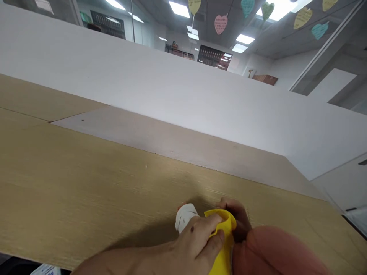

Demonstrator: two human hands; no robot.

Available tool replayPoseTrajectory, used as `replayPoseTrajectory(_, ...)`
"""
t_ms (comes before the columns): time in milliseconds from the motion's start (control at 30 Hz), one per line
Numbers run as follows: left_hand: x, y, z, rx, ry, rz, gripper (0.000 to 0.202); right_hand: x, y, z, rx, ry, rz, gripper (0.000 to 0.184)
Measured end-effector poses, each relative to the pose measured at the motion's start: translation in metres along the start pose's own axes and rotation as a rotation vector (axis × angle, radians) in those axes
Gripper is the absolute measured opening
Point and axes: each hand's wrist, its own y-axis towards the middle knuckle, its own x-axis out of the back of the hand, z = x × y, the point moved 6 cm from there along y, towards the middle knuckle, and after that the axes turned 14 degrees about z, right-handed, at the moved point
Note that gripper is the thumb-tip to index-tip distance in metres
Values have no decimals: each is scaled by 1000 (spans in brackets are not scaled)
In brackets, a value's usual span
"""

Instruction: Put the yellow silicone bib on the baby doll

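Yellow flexible piece (223, 244), flared rim up — clenched in left hand (195, 242); right hand (235, 217) behind it, grip unclear. White wad (186, 217) just beside, on wood-grain tabletop (86, 183).

Cam's on my head, facing fwd & down over the wood desk (86, 183). My left hand (195, 244) & right hand (236, 217) sit close up, low in frame

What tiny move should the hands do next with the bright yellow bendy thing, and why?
Probably the right hand should ease the bright yellow bendy thing a little away from the lumpy white object, because the left hand and the right hand grip it close beside that object, near the edge of the light wooden table.
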Motion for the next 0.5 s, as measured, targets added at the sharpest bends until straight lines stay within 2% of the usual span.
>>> replayPoseTrajectory(67,-8,-3,0,-34,-50,70,40,-3,-12,10,61,96,-77,44)
replayPoseTrajectory(133,-10,-4,-2,-67,-96,103,38,-7,-20,22,205,145,-120,39)
replayPoseTrajectory(267,-7,-3,-1,-18,-92,64,32,-7,-29,38,537,34,-117,40)
replayPoseTrajectory(333,-9,-1,2,17,-85,74,27,-7,-28,38,638,-77,-3,40)
replayPoseTrajectory(400,-13,2,4,31,-99,102,26,-10,-28,34,673,-199,186,39)
replayPoseTrajectory(467,-19,4,5,20,-121,153,24,-13,-30,26,629,-301,349,38)
replayPoseTrajectory(500,-21,5,6,23,-128,160,23,-12,-30,21,567,-322,370,38)
